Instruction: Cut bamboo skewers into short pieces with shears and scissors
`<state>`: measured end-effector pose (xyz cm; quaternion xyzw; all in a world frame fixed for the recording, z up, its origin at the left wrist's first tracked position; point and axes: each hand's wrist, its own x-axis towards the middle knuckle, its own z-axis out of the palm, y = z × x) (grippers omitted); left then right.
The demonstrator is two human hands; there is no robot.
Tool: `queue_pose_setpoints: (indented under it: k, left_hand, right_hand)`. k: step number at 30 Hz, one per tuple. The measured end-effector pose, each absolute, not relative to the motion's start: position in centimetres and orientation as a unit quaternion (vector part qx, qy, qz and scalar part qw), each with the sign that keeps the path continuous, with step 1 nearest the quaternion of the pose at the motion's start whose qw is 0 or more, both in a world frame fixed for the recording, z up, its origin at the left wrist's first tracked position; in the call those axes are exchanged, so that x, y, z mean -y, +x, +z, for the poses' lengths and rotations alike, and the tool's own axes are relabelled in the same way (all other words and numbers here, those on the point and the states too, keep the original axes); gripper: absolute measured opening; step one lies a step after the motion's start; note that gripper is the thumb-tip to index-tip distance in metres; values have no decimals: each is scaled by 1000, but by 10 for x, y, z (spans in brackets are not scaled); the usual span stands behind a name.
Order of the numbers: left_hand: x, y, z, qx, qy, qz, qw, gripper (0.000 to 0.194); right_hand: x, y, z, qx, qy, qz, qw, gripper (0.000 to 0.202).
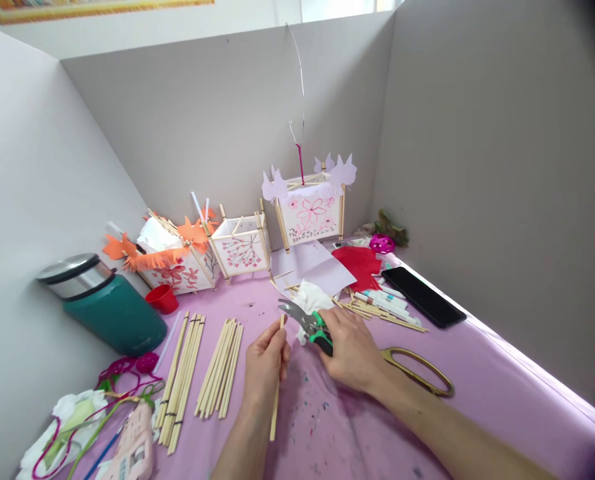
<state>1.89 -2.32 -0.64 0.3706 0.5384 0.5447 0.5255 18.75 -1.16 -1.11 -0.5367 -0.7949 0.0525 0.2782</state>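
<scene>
A thin wooden stick [276, 410] stands nearly upright in my left hand [267, 353], pinched between thumb and fingers, its top end just above them. My right hand [350, 347] is wrapped round green-and-black pruning shears [322, 333]. The blades [293, 309] point left, close above the top of the stick; whether they touch it I cannot tell. Left of my left hand lies a row of loose sticks [220, 370], and beyond it are longer sticks with black bands [182, 380]. Gold-handled scissors [420, 370] lie partly hidden behind my right forearm.
Paper-sided stick lanterns [243, 253] stand along the back, one orange-fringed [177, 270], one purple-trimmed [311, 212]. A teal bottle [114, 313] and a red cup [162, 299] are left. Markers [387, 303] and a black phone [422, 297] lie right. Grey panels [227, 120] enclose the table.
</scene>
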Motion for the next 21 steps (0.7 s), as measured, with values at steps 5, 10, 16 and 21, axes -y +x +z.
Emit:
queue_pose_setpoints:
  k: [5,10,16,21]
  left_hand:
    - [24,19,-4,-533,354,556,530,66]
    - [24,17,-6,-503,344,565,556,56]
    - [23,13,-13,-452,335,563,605,38]
    - [23,13,-15,-450,338,563,605,42]
  right_hand:
    - [10,189,-17,804,-536,56,254,40]
    - [15,188,-19,811,-525,53,253,47]
    - [16,186,-20,812,-521,60,257,45]
    - [18,186,-20,810,-530,57,246,45]
